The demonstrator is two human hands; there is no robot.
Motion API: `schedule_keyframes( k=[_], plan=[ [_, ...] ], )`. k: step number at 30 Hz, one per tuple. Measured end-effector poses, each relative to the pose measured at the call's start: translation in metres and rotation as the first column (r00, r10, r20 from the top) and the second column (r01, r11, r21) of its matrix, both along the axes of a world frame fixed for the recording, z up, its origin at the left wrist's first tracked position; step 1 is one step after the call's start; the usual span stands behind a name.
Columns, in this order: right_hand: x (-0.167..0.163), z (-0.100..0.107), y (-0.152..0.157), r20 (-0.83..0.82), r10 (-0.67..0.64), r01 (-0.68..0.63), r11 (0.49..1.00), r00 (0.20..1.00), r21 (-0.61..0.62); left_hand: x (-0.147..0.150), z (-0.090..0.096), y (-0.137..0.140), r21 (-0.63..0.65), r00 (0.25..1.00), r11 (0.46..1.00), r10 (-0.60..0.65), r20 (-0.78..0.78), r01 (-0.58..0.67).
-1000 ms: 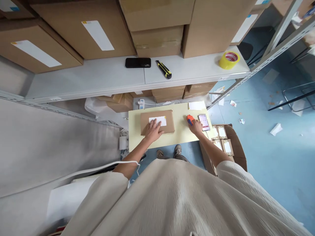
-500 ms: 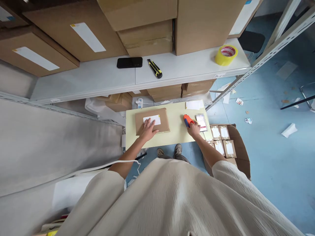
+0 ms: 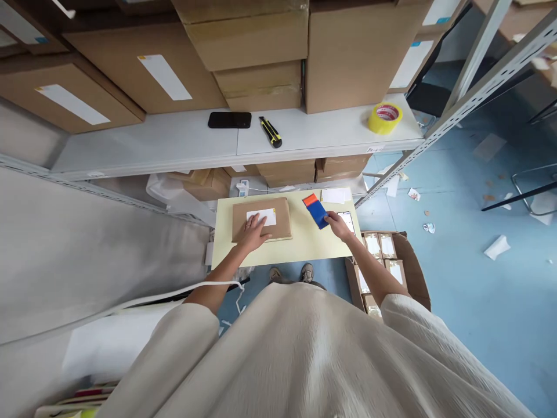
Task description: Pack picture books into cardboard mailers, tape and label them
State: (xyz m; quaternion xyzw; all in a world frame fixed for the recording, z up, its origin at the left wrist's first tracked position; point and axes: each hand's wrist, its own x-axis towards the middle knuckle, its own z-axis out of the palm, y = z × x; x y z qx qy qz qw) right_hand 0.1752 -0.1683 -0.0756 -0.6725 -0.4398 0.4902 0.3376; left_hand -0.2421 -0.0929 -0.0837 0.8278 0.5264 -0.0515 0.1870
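Observation:
A flat cardboard box [image 3: 281,228] with a white label [image 3: 268,217] lies on the left half of the pale yellow table [image 3: 304,249]. My left hand [image 3: 252,233] rests on the box, its fingers spread over the label's left part. In my right hand [image 3: 339,225] is a blue-and-orange handheld device [image 3: 317,213], gripped at its blue end and held above the table, orange end pointing away. Its exact kind cannot be made out. Just right of that hand lies a light-screened phone [image 3: 347,220], partly covered by the hand.
White paper slips [image 3: 334,195] lie at the table's back right. Above, a grey shelf [image 3: 174,142] bears a black phone [image 3: 230,120], a box cutter [image 3: 270,132], yellow tape [image 3: 384,118] and large cartons [image 3: 348,58]. An open carton [image 3: 415,273] of small boxes stands at right.
My right hand has lifted the blue-and-orange device and brought it left toward the box, turning its blue side up. My left hand stays on the box. The view has tilted slightly.

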Motion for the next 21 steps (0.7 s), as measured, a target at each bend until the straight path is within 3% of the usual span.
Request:
schedule_keyframes(
  k=[6, 10, 12, 15, 18, 21],
  plan=[
    [-0.043, 0.04, 0.024, -0.094, 0.162, -0.15, 0.981, 0.982, 0.126, 0.004, 0.004, 0.003, -0.018, 0.997, 0.998, 0.062, 0.05, -0.061],
    [-0.078, 0.056, 0.04, -0.088, 0.22, -0.209, 0.97, 0.971, 0.121, 0.002, 0.016, 0.013, -0.052, 0.916, 0.975, 0.219, 0.337, -0.214],
    [-0.096, 0.059, 0.048, -0.102, 0.234, -0.223, 0.969, 0.967, 0.11, 0.0, 0.023, 0.019, -0.148, 0.79, 0.941, 0.336, 0.513, -0.304],
    [-0.12, 0.057, 0.056, -0.158, 0.225, -0.211, 0.972, 0.962, 0.1, -0.007, 0.034, 0.029, -0.329, 0.543, 0.867, 0.493, 0.68, -0.375],
    [-0.137, 0.05, 0.062, -0.203, 0.198, -0.183, 0.979, 0.959, 0.089, -0.015, 0.044, 0.037, -0.496, 0.324, 0.773, 0.622, 0.713, -0.395],
    [-0.146, 0.043, 0.064, -0.196, 0.178, -0.165, 0.983, 0.964, 0.078, -0.022, 0.05, 0.04, -0.608, 0.18, 0.697, 0.7, 0.691, -0.379]
  ],
)
